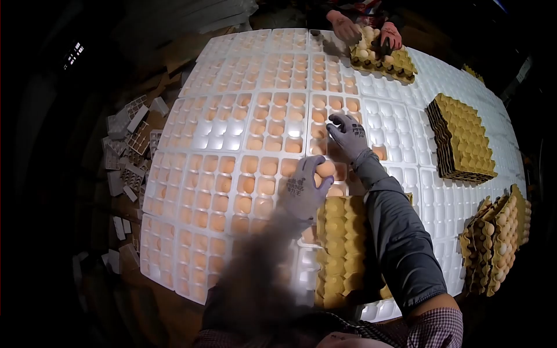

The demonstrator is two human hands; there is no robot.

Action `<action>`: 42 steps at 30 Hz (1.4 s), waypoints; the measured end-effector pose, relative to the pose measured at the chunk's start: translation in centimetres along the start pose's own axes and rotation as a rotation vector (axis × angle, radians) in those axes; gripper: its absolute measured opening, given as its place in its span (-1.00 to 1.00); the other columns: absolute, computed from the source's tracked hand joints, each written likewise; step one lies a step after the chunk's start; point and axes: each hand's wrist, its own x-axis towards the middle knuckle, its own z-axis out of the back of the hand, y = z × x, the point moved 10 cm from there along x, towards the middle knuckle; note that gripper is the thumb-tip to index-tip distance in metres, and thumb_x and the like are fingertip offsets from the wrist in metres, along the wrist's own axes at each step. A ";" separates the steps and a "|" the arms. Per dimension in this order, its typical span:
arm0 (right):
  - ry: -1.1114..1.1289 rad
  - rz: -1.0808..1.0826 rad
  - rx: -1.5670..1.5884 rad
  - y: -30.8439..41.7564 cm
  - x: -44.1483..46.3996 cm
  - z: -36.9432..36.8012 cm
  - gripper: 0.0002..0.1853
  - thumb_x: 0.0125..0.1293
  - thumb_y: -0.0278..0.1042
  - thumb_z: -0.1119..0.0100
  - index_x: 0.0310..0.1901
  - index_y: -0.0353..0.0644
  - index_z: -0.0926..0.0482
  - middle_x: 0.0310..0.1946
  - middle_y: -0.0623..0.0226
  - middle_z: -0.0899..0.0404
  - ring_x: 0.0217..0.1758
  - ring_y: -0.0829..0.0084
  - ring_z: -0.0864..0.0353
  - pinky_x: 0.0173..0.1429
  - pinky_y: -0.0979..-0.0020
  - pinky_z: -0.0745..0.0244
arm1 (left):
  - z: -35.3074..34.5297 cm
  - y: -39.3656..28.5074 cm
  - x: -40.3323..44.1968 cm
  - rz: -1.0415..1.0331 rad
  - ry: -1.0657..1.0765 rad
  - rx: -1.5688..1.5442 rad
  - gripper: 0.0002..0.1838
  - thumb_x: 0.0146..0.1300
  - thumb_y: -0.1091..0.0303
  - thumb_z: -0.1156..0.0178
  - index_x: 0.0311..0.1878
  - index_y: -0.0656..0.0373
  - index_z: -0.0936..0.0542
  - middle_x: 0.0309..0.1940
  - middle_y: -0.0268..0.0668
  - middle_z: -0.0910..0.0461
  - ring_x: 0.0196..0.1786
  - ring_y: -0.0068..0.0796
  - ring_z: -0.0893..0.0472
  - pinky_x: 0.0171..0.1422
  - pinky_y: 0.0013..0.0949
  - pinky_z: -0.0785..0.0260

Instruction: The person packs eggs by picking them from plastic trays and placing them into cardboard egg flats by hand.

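My left hand (301, 191), in a pale printed glove, is closed on a brown egg (326, 169) held between thumb and fingers. It is above a white foam egg tray (308, 145). Farther forward, my right hand (348, 136) is over cells of the same tray, its thumb and index finger curved and apart. No egg shows between them, though the palm side is partly hidden. Below my hands lies a yellow pulp egg tray (342, 249), partly covered by my right forearm.
White foam trays with eggs fill the left side. To the right are foam trays without eggs (389, 124), a stack of yellow pulp trays (464, 139) and tilted trays with eggs (505, 243). Across the table, another person's gloved hands (390, 36) handle an egg-filled tray (386, 66). Foam scraps (127, 145) lie left.
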 end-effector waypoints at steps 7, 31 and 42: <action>0.093 0.186 -0.008 7.1 -5.8 5.3 -0.45 0.36 -0.42 -0.27 0.37 -0.25 -0.45 0.35 0.08 -0.48 0.48 0.14 -0.40 0.52 0.23 -0.27 | 1.9 13.9 12.0 0.210 -0.079 0.214 -0.54 0.19 0.24 -0.40 0.13 0.20 -0.61 0.07 -0.08 -0.66 0.13 -0.09 -0.65 0.22 -0.16 -0.49; -0.268 -0.606 0.739 -5.8 -26.2 21.0 -0.52 0.39 -0.11 -0.20 0.22 -0.23 -0.53 -0.10 0.27 -0.54 0.04 0.30 -0.56 0.13 0.28 -0.52 | -18.7 -9.6 -5.3 -0.562 0.396 0.214 -0.62 0.32 0.25 -0.24 0.16 0.15 -0.56 -0.02 -0.23 -0.62 0.09 -0.13 -0.56 0.27 -0.04 -0.33; 0.000 -0.597 0.705 -5.6 -28.6 21.6 -0.45 0.39 -0.13 -0.20 0.30 -0.32 -0.52 0.04 0.17 -0.68 0.06 0.33 -0.68 0.21 0.30 -0.56 | -16.9 -12.3 -6.7 -0.308 0.558 -0.065 -0.69 0.43 0.16 -0.16 0.07 0.16 -0.53 -0.03 -0.14 -0.57 -0.07 -0.20 -0.65 0.09 -0.18 -0.53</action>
